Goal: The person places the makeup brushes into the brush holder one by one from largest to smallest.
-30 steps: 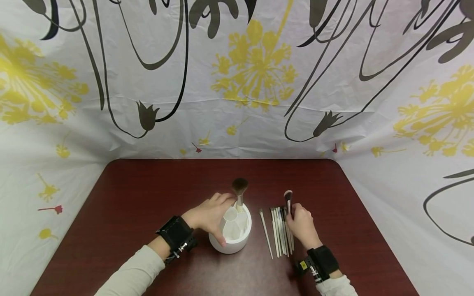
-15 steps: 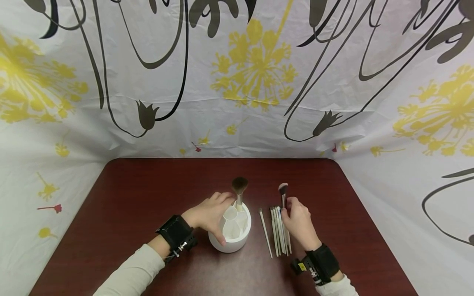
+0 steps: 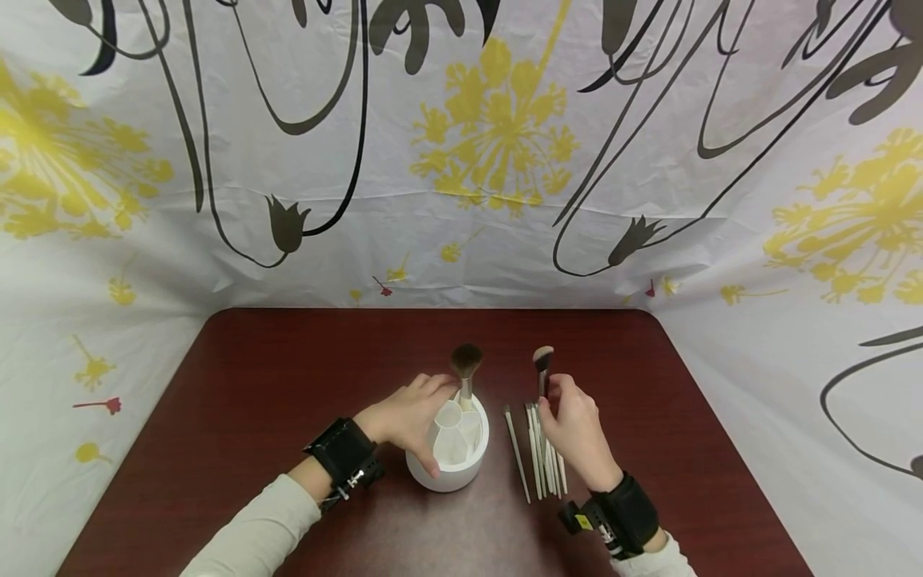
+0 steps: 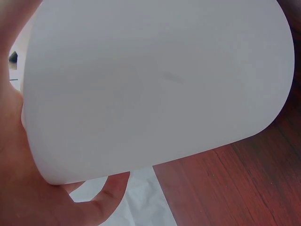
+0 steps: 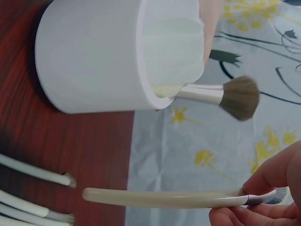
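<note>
My left hand (image 3: 407,418) grips a white round brush holder (image 3: 449,481) with inner compartments, thumb on the near side and fingers round the back. One fluffy makeup brush (image 3: 467,365) stands bristles up at the holder's back, its brown head also plain in the right wrist view. Above the row of brushes, my right hand (image 3: 577,433) pinches another makeup brush (image 5: 164,198) near its metal collar. Its pale handle hangs clear of the table in the right wrist view, and its dark head with a light tip (image 3: 542,358) points away from me.
Several slim white makeup brushes (image 3: 542,461) lie side by side right of the holder. A single thin brush (image 3: 517,453) lies apart, between them and the holder. The dark red table (image 3: 317,353) ends at a white patterned cloth (image 3: 461,264) behind and at both sides.
My right hand has lifted the makeup brush from the right end of the row and moved it left and slightly away from me. The left hand and holder have stayed put.
</note>
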Demonstrator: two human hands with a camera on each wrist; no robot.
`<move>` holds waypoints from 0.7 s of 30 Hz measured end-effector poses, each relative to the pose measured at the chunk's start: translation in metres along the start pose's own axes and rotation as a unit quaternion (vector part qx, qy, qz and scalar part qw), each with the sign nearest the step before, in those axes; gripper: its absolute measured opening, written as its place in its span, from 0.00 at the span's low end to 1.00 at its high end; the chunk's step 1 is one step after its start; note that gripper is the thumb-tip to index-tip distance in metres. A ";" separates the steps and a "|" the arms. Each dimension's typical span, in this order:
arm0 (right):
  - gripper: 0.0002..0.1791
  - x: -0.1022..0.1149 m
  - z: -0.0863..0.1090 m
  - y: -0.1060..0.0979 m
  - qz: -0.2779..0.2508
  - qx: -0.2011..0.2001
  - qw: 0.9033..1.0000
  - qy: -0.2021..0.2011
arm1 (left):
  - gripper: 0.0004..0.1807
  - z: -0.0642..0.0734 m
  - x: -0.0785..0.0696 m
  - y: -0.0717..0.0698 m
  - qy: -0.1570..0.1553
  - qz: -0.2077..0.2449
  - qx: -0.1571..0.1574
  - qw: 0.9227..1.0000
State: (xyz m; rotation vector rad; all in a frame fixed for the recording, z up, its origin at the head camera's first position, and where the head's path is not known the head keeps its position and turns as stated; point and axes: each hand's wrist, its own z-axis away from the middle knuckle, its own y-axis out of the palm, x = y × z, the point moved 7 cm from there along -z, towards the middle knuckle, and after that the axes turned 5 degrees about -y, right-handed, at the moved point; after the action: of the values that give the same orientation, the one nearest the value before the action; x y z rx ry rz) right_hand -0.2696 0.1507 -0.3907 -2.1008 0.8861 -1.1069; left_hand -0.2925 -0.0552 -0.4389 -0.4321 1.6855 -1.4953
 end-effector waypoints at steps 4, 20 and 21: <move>0.16 0.011 -0.001 -0.003 0.003 -0.016 1.000 -0.023 | 0.69 0.000 -0.001 0.000 0.003 -0.005 -0.001 1.000; 0.17 0.041 -0.005 -0.002 -0.037 -0.043 0.996 -0.065 | 0.69 0.002 -0.002 -0.001 -0.005 0.005 0.005 1.000; 0.17 0.042 -0.005 -0.001 -0.040 -0.043 0.996 -0.065 | 0.69 0.002 -0.002 -0.002 -0.006 0.004 0.005 1.000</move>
State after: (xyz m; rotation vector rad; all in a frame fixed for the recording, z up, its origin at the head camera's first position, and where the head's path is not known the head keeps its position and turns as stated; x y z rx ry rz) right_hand -0.2554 0.1180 -0.3682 -2.2687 0.8076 -0.9737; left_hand -0.2904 -0.0554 -0.4367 -0.4266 1.6686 -1.4922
